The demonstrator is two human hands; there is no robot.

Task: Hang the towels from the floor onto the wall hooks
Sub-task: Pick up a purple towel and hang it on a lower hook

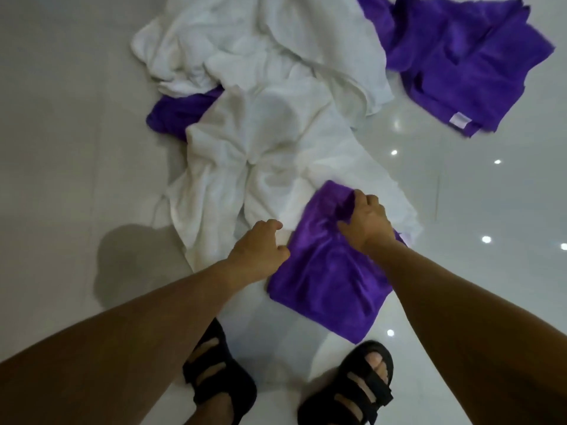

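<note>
we note: right hand (366, 223) fingers pinch a fold of the near purple fleecy towel (322, 280) on the floor (61, 148); left hand (260, 250) fingers curled at its edge, hold unclear.

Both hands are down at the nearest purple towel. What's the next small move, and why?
Probably lift the purple towel off the floor: the right hand grips its far end, the left hand sits curled at its side edge, and it lies partly on a white towel.

Soft plush cloth towels (328, 271) lie on glossy tiled floor (61, 148).
</note>
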